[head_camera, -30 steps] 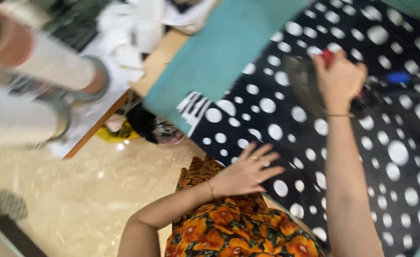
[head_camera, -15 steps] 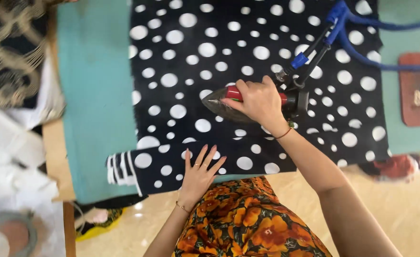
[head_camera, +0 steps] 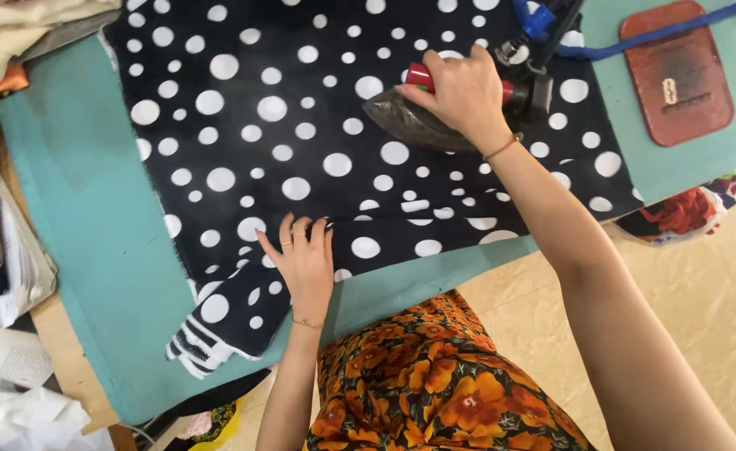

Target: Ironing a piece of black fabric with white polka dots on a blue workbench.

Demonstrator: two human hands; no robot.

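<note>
A black fabric with white polka dots (head_camera: 301,125) lies spread over a teal ironing surface (head_camera: 84,217). My right hand (head_camera: 460,88) grips the red handle of a dark metal iron (head_camera: 414,125) that rests on the fabric at the upper right. My left hand (head_camera: 301,259) lies flat, fingers together, on the near edge of the fabric, pressing it down. A striped black and white hem (head_camera: 197,342) hangs at the fabric's lower left corner.
A blue cord (head_camera: 660,29) runs from the iron across a brown iron rest (head_camera: 677,71) at the top right. Folded cloths (head_camera: 9,33) and papers (head_camera: 9,367) are piled at the left. My orange floral garment (head_camera: 435,384) and a beige floor (head_camera: 702,284) lie below.
The view has swung and settled over the table. My right hand has pushed the iron along the fabric, and my left hand has shifted along the near edge with fingers drawn closer.
</note>
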